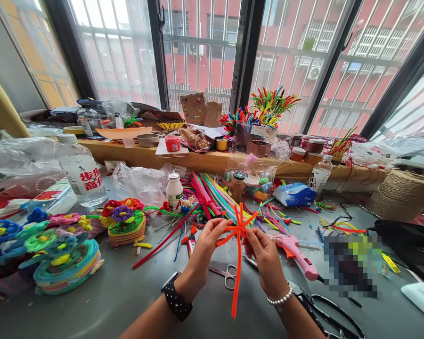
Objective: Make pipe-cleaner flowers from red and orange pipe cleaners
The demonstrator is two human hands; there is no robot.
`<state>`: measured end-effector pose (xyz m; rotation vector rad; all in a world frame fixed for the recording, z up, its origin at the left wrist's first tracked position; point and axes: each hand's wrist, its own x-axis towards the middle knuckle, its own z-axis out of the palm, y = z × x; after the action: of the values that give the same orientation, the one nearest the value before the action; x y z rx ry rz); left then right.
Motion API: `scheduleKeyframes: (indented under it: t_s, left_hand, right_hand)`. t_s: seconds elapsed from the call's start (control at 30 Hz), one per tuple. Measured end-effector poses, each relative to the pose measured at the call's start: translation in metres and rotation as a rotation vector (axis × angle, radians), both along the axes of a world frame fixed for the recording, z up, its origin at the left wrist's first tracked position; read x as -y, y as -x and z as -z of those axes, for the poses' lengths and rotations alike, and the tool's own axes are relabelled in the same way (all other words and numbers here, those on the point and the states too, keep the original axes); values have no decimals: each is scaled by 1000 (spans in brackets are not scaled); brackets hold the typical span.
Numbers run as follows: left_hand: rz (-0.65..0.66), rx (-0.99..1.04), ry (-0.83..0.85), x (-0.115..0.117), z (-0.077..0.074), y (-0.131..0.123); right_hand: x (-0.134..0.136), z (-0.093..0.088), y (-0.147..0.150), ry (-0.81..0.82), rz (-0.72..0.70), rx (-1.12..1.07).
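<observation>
A barred window [202,37] spans the back, above a crowded wooden ledge [116,150]. The grey tabletop [102,306] runs from the ledge toward the person. At its right stands a thick spool of twine [403,195]; at its left, a fuzzy flower arrangement [67,266] on a striped round base, with a clear bottle [82,176] behind. Toward the middle lies a loose bundle of coloured stems [207,195], beside a small white bottle [174,193].

Both hands are raised over the tabletop in front of that bundle. Between them are the orange stems [237,278], several short arms meeting at one hub, with a long strand hanging down. The left hand [201,254], with a dotted watch strap [178,299] at the wrist, has its thumb and fingers pinching short arms left of the hub. The right hand [266,259], with a beaded bracelet [280,297] at the wrist, pinches the piece just right of the hub.

A pink glue gun [298,259] lies to the right of the right hand; small scissors [229,277] lie below, between the wrists.
</observation>
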<state>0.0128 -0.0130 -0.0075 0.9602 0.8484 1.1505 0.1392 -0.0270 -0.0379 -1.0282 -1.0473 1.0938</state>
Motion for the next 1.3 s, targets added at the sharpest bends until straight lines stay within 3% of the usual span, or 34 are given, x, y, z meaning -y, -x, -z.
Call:
scheduleKeyframes:
  t_s: [0.17, 0.37, 0.57, 0.77, 0.93, 1.07, 1.2, 1.3]
  left_hand:
    - [255, -31, 18, 1, 5, -2]
    - [143, 25, -8, 1, 10, -4]
    - [122, 54, 18, 0, 4, 0]
    - [187, -182, -33, 2, 5, 2]
    - [339, 48, 14, 4, -4, -2]
    - [330, 213, 139, 2, -4, 0]
    - [270, 226, 210, -5, 7, 4]
    - [285, 107, 158, -4, 11, 0]
  right_hand:
    - [-1, -3, 0, 94, -35, -212]
    - [5, -3, 8, 10, -12, -49]
    - [8, -8, 5, -51, -5, 41]
    - [5, -14, -1, 29, -64, -91]
    - [6, -16, -1, 144, -29, -352]
    - [4, -16, -3, 195, -15, -576]
    - [1, -13, -4, 226, 5, -688]
    - [-1, -10, -4, 258, 24, -693]
